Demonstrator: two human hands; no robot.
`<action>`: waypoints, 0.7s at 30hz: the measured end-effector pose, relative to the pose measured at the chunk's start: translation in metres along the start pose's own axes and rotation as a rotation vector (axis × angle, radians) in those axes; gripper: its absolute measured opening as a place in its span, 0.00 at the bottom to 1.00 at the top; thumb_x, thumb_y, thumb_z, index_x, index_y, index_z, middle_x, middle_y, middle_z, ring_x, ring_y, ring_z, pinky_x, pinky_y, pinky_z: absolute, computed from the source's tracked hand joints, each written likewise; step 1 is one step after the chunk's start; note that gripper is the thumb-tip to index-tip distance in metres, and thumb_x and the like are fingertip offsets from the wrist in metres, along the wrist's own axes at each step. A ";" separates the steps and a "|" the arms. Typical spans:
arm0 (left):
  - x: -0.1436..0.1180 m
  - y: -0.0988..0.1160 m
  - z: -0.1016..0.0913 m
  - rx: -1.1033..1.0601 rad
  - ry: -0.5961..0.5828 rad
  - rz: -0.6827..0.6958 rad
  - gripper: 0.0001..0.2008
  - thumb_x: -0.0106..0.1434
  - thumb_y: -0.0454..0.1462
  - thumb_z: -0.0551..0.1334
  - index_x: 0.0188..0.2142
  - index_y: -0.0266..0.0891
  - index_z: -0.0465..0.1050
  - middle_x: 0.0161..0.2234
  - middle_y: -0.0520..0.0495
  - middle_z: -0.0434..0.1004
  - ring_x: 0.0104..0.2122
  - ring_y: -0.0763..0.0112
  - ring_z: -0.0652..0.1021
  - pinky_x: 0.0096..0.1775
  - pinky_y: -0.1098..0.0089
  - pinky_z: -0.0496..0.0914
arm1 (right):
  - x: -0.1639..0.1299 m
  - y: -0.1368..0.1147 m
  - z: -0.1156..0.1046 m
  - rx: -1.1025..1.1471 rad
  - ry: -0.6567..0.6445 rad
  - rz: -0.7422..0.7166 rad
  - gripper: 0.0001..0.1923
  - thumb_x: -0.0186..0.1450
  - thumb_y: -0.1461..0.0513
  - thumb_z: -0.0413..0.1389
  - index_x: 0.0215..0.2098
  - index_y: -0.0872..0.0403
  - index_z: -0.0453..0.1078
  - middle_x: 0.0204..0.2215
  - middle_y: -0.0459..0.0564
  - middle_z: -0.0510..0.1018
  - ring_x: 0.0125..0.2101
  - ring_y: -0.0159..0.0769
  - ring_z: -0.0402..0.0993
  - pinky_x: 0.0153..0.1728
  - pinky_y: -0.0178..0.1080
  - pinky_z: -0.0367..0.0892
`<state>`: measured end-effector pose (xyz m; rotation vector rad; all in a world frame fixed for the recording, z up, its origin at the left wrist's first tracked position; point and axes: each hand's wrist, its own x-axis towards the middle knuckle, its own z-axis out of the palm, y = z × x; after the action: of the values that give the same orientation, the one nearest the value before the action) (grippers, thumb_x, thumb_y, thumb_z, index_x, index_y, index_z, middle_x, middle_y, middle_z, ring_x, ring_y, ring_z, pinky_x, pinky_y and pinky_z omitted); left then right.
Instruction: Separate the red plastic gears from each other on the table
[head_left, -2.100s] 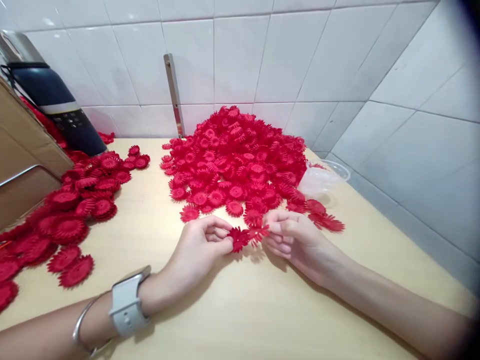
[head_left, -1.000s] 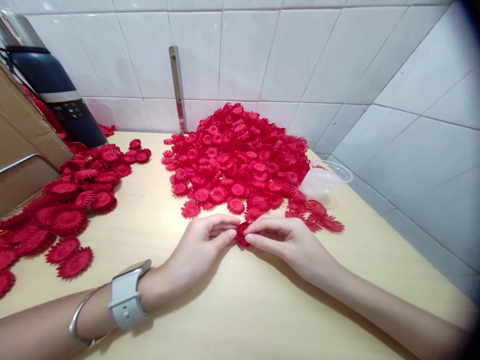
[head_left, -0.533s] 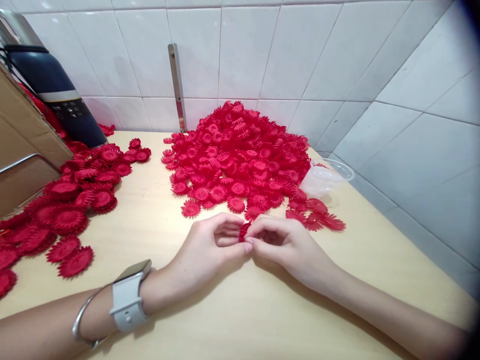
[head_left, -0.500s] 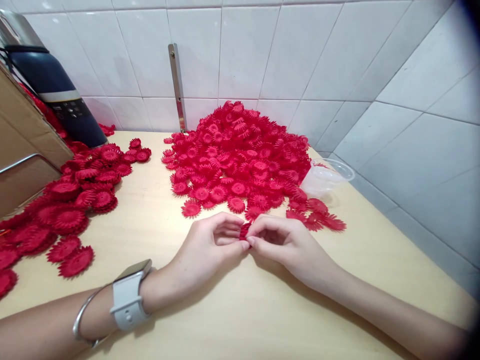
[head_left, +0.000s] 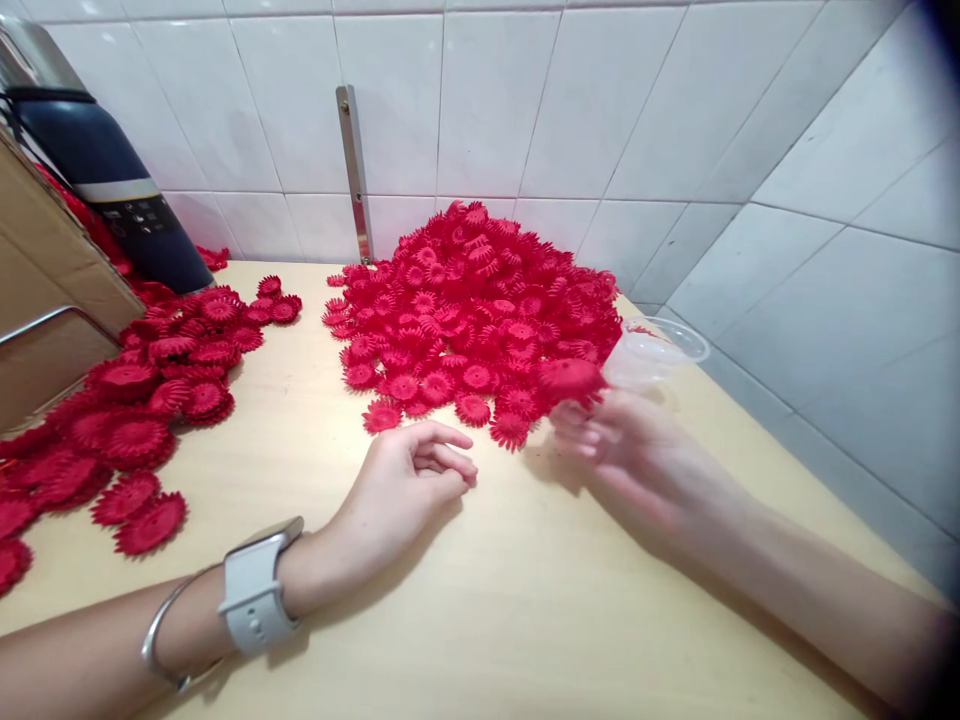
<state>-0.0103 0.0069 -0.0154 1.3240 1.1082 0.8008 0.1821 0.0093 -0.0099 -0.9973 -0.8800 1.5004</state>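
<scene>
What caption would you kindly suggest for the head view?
Blurred right hand holds a frilled red piece before a red heap; left hand loosely curled.

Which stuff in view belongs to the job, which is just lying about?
Job: red disc in right hand (blurred); red heap; probably left-side discs.

Apparently lying about: bottle; cardboard; tub, role unclear.

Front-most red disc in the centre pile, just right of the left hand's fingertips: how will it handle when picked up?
The red disc is probably light, since it looks thin. Its edge is cut into narrow petals, so it likely flexes there. Those petals might snag on the neighbouring pile.
</scene>
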 end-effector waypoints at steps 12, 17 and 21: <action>-0.007 0.009 0.007 -0.294 -0.233 -0.016 0.22 0.47 0.34 0.67 0.43 0.42 0.64 0.42 0.46 0.72 0.41 0.65 0.74 0.40 0.66 0.69 | -0.015 0.014 0.016 -0.385 -0.201 -0.003 0.07 0.56 0.60 0.57 0.25 0.55 0.67 0.19 0.43 0.69 0.22 0.28 0.66 0.27 0.32 0.62; -0.008 0.009 0.008 -0.284 -0.245 -0.008 0.17 0.50 0.32 0.64 0.40 0.41 0.65 0.37 0.49 0.72 0.36 0.69 0.75 0.35 0.69 0.70 | -0.022 0.012 0.029 -0.460 -0.187 -0.013 0.08 0.56 0.60 0.55 0.23 0.55 0.63 0.21 0.44 0.69 0.24 0.29 0.66 0.26 0.32 0.63; -0.006 0.008 0.008 -0.234 -0.246 0.039 0.10 0.53 0.29 0.61 0.36 0.38 0.68 0.29 0.51 0.72 0.30 0.73 0.74 0.34 0.72 0.68 | -0.026 0.014 0.032 -0.454 -0.201 -0.037 0.07 0.57 0.61 0.54 0.24 0.55 0.62 0.21 0.44 0.69 0.25 0.30 0.66 0.27 0.33 0.64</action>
<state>-0.0032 0.0001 -0.0070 1.2123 0.7726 0.7490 0.1493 -0.0184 -0.0069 -1.1566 -1.4184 1.4159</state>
